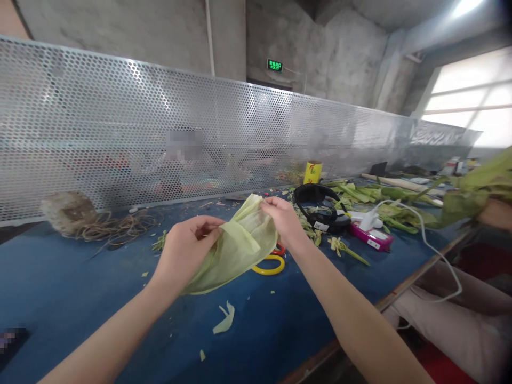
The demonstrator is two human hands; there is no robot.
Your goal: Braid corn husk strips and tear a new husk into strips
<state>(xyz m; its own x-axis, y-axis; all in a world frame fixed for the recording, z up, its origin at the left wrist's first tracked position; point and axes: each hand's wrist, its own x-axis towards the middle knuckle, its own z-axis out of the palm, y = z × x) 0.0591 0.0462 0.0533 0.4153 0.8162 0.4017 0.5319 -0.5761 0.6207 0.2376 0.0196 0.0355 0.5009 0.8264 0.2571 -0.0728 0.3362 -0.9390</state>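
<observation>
A pale green husk-like leaf is stretched between my two hands above the blue table. My left hand pinches its left side, with part of the leaf hanging below the fingers. At the upper right edge, my right hand grips the leaf near a folded strip. Scissors with yellow and red handle loops lie on the table behind and below the leaf; their blades are hidden. A torn leaf scrap rests on the table in front of my hands.
A perforated metal screen borders the table. Left stands a rough block beside tangled twine. Right are a black headset-like item, a pink power strip, a white cable, green leaves and a seated person's legs.
</observation>
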